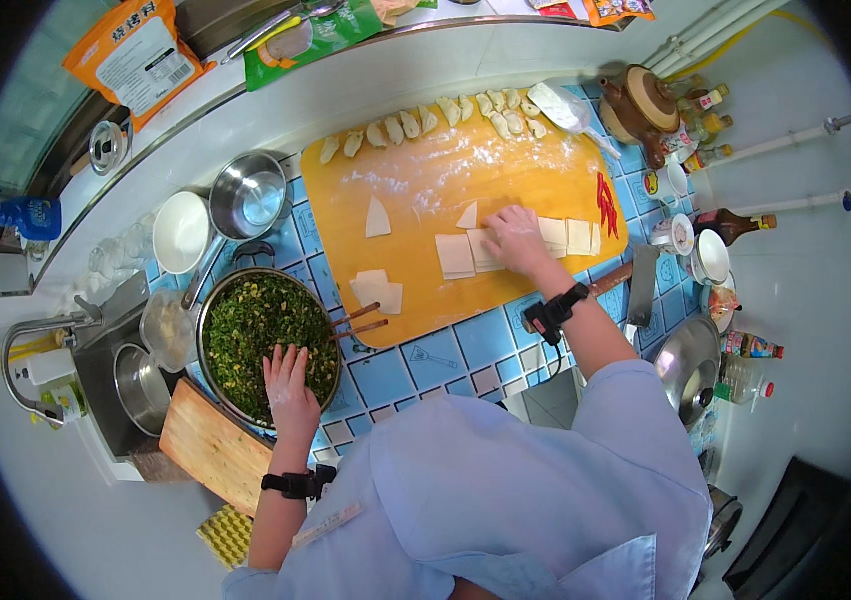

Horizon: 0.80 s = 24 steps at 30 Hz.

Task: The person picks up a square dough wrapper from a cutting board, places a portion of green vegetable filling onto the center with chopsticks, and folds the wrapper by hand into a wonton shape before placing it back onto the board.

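Note:
My left hand (292, 390) lies at the near edge of a steel bowl of chopped green filling (260, 322), fingers slightly apart over it. Wooden chopsticks (360, 321) stick out of the bowl's right side. My right hand (515, 238) rests on a row of square dough wrappers (455, 255) on the floured yellow board (425, 307); its fingertips are partly hidden. More wrappers (379, 291) lie at the board's lower left, a pointed dough scrap (377, 217) above them. Filled dumplings (394, 130) line the far edge beside a white flour scoop (560, 107).
A cleaver (643, 285) and a rolling pin (609, 280) lie right of the board, near a steel lid (686, 367). A saucepan (247, 196) and white bowl (180, 232) stand behind the filling. Left are the sink (99, 367) and a wooden cutting board (215, 446).

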Motion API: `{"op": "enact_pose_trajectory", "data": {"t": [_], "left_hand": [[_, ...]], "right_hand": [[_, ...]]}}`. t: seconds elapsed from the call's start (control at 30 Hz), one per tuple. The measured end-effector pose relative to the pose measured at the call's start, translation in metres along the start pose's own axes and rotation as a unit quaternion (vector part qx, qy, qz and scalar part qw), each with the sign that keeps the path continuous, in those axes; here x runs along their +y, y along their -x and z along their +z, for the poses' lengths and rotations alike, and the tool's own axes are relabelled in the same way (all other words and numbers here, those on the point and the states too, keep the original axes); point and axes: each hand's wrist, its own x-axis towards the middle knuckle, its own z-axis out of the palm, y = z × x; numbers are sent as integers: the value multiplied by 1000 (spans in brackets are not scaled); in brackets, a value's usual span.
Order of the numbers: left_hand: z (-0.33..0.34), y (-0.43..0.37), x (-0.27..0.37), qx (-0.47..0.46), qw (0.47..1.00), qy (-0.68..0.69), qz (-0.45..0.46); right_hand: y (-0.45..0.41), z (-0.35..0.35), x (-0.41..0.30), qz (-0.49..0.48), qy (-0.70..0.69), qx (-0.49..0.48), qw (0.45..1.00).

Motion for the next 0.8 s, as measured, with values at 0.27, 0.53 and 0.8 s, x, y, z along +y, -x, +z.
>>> {"op": "enact_pose_trajectory", "data": {"t": [0.27,0.53,0.8], "left_hand": [[-13,22,3,42,997,44,-53],[-14,37,8,65,992,82,-72],[-28,30,23,94,985,130,-57]], "right_hand": [[-18,-8,-5,49,-4,-169,984],[-18,-6,-5,50,40,-161,985],[-2,-18,-9,33,-34,-87,995]]}}
